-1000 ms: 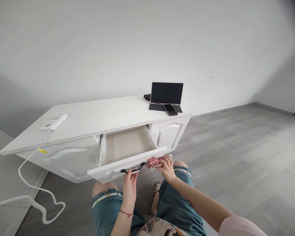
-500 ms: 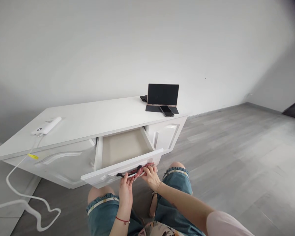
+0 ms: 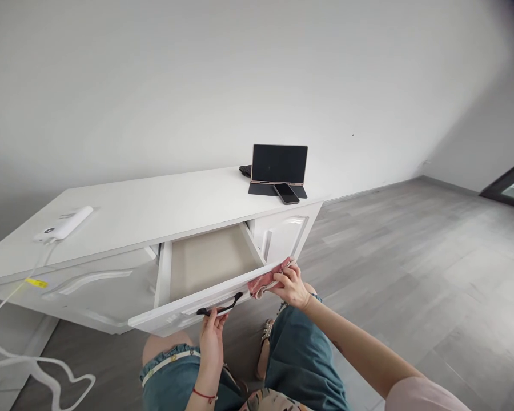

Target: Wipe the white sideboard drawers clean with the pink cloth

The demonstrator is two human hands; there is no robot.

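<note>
A person crouched before a low white wooden cabinet [image 3: 154,208] works at its pulled-out white drawer [image 3: 205,260], whose front panel runs from lower left to upper right across the view and faces the knees. The left hand [image 3: 211,337] reaches up from below with fingers curled on the black curved metal handle [image 3: 220,309] at the middle of the panel, closed around it. The right hand [image 3: 292,285], the nearer one to the drawer's right end, presses a crumpled pink cloth [image 3: 265,279] against the top edge of the panel at that corner, fingers clamped on the fabric; the cloth's long axis follows the edge. The two hands sit well apart along the panel. On the cabinet top stand a dark propped tablet [image 3: 279,164], a black phone [image 3: 286,193] and a white power bank [image 3: 64,224]
</note>
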